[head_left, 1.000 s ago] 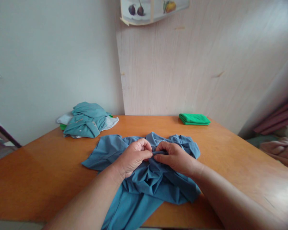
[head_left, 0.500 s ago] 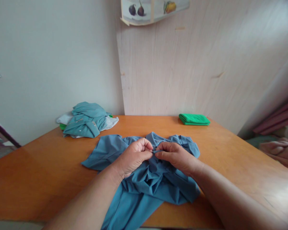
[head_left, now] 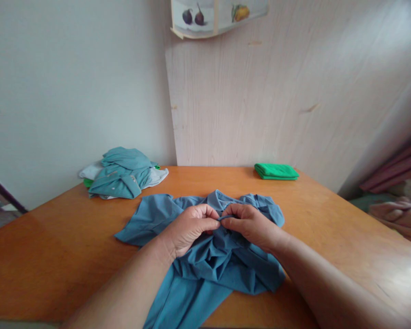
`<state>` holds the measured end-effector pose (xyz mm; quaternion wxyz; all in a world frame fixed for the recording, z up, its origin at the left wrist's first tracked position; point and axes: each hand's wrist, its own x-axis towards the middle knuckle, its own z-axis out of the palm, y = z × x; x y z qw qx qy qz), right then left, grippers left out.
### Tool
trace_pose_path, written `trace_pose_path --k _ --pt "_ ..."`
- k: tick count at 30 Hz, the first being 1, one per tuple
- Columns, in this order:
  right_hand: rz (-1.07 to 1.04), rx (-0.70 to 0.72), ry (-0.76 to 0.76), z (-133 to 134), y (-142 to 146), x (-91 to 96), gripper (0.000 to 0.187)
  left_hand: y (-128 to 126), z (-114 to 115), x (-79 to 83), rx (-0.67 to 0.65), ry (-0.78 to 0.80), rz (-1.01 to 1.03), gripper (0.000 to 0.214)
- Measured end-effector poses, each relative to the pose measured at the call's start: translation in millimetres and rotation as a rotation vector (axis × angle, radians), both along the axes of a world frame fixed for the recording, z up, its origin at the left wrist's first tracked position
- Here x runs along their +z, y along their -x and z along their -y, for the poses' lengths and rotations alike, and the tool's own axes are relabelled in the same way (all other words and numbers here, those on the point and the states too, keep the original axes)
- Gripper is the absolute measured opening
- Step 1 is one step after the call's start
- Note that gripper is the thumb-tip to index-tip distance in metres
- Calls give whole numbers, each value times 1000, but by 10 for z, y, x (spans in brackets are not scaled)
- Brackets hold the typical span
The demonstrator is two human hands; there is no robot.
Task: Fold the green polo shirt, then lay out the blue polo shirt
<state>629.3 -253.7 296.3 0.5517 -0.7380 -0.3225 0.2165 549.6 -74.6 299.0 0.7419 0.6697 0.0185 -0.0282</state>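
A blue collared shirt (head_left: 222, 260) lies crumpled on the orange-brown table (head_left: 71, 256), its collar toward the far side and one part running over the near edge. My left hand (head_left: 192, 228) pinches the front of the shirt just below the collar, thumb against the fingers. Right beside it, my right hand (head_left: 251, 226) grips a fold of the same cloth between thumb and fingertips. The fingertips of both hands nearly meet there; any button between them is hidden.
At the back left sits a loose pile of clothes (head_left: 123, 173), teal, white and green. A folded green cloth (head_left: 276, 171) rests at the back right. Behind the table rises a wall panel (head_left: 233, 100) with a fruit picture (head_left: 205, 27). Pinkish fabric (head_left: 397, 212) lies off to the right.
My left fingertips have shifted slightly right and down, closer to the right ones on the shirt's front. My right hand has barely moved. The view has shifted a little.
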Motion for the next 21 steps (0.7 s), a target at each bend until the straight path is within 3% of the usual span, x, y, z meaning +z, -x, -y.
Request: trace_pose_path --k 9,15,21 --pt "207 24 91 6 23 43 11 -9 12 -13 58 -120 32 11" --pt "176 73 117 17 36 61 11 -16 1 -28 78 -146 31 12" --pt "147 101 95 24 29 38 13 -8 21 -13 71 -68 5 23"
